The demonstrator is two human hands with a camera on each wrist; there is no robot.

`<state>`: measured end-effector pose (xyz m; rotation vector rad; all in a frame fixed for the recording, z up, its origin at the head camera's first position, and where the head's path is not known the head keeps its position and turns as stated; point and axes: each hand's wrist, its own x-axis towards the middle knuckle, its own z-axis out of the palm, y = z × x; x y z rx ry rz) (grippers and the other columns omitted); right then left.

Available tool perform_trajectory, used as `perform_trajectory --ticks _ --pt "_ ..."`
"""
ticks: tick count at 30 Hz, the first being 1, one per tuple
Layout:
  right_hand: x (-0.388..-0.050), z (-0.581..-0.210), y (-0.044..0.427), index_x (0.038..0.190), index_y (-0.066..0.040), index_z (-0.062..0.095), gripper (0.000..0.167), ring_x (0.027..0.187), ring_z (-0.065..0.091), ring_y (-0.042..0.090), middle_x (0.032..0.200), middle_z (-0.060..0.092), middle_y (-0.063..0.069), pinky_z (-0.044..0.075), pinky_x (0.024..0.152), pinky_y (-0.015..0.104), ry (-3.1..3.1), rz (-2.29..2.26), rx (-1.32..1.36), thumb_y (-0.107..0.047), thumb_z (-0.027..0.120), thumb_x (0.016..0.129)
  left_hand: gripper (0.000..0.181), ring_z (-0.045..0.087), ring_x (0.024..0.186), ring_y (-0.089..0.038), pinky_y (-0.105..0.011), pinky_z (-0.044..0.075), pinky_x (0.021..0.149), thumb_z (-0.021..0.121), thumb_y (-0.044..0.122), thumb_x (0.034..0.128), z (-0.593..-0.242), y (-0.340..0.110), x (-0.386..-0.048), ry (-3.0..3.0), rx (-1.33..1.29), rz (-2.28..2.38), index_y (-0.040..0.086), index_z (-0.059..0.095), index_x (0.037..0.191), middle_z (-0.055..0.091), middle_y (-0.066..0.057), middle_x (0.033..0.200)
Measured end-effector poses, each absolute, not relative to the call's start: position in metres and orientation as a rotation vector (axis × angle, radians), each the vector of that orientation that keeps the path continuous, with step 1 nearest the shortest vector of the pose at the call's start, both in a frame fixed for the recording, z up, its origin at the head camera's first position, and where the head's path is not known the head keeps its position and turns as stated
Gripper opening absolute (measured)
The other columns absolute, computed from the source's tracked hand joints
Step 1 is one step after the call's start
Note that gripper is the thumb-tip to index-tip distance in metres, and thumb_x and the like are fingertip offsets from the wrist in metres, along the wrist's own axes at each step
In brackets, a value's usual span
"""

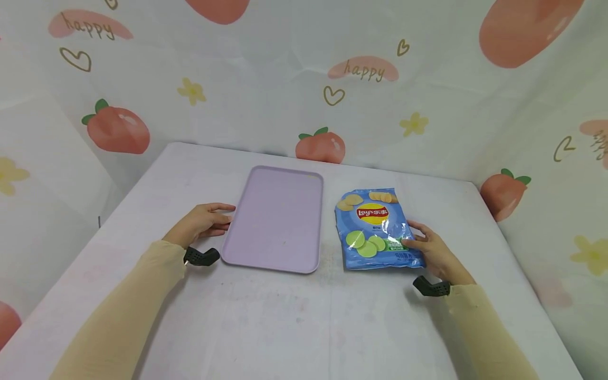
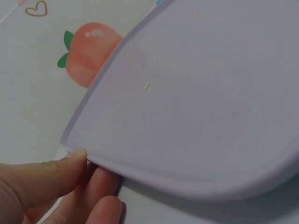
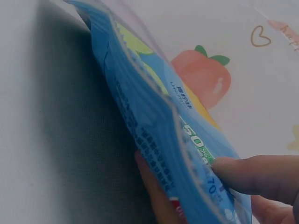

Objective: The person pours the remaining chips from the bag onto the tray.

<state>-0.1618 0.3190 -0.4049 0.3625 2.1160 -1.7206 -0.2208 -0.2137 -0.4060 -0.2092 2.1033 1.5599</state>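
A lilac rectangular tray (image 1: 275, 219) lies on the white table, with small crumbs on its surface in the left wrist view. My left hand (image 1: 204, 221) is at its left edge; in the left wrist view the thumb and fingers of that hand (image 2: 70, 186) pinch the rim of the tray (image 2: 187, 116). To the right of the tray is a blue Lay's chip bag (image 1: 375, 232), printed side up. My right hand (image 1: 434, 253) grips its right edge, thumb on top of the bag (image 3: 159, 112) and fingers (image 3: 156, 191) beneath it in the right wrist view.
The white table (image 1: 294, 327) is bounded at the back and sides by a hanging cloth (image 1: 266, 105) printed with peaches, flowers and hearts. Black straps or mounts sit at both wrists, over beige sleeves (image 1: 123, 306).
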Motion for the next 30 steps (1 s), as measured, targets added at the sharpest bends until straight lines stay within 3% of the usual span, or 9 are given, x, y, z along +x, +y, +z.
perform_trajectory --ticks 9,16,21,27,30 --pt "-0.158 -0.407 0.319 0.157 -0.023 0.009 0.078 0.091 0.059 0.004 0.156 0.020 0.020 0.054 0.079 0.020 2.050 -1.807 0.393 -0.023 0.059 0.098 0.061 0.063 0.077 -0.003 -0.018 0.056 0.072 0.064 0.016 0.0937 -0.407 -0.215 -0.221 2.099 -0.209 1.561 0.007 0.039 0.148 0.066 0.010 0.084" --pt "-0.156 -0.407 0.321 0.157 -0.026 0.010 0.073 0.088 0.061 0.002 0.147 0.032 0.009 0.053 0.077 0.017 1.974 -1.890 0.370 -0.025 0.055 0.100 0.060 0.064 0.077 -0.003 -0.019 0.056 0.073 0.065 0.016 0.0935 -0.406 -0.215 -0.221 2.106 -0.211 1.560 0.008 0.039 0.148 0.066 0.009 0.085" --pt "-0.155 -0.408 0.320 0.156 -0.029 0.010 0.073 0.089 0.061 0.002 0.150 0.031 0.004 0.053 0.077 0.017 1.913 -1.934 0.375 -0.024 0.056 0.099 0.059 0.063 0.077 -0.004 -0.019 0.056 0.073 0.065 0.016 0.0934 -0.408 -0.215 -0.221 2.114 -0.215 1.557 0.007 0.040 0.147 0.066 0.009 0.085" --pt "-0.153 -0.409 0.320 0.157 -0.027 0.011 0.074 0.088 0.064 0.004 0.117 0.057 -0.019 0.055 0.074 0.018 1.808 -2.066 0.335 -0.015 0.055 0.099 0.058 0.064 0.076 -0.004 -0.019 0.056 0.072 0.065 0.016 0.0934 -0.409 -0.216 -0.222 2.111 -0.214 1.569 0.006 0.041 0.146 0.066 0.009 0.083" --pt "-0.151 -0.409 0.320 0.157 -0.027 0.011 0.074 0.090 0.064 0.003 0.122 0.055 -0.018 0.055 0.075 0.018 1.776 -2.107 0.316 -0.012 0.055 0.099 0.059 0.064 0.075 -0.003 -0.019 0.056 0.072 0.065 0.016 0.0934 -0.408 -0.216 -0.222 2.106 -0.210 1.573 0.005 0.041 0.146 0.066 0.009 0.083"
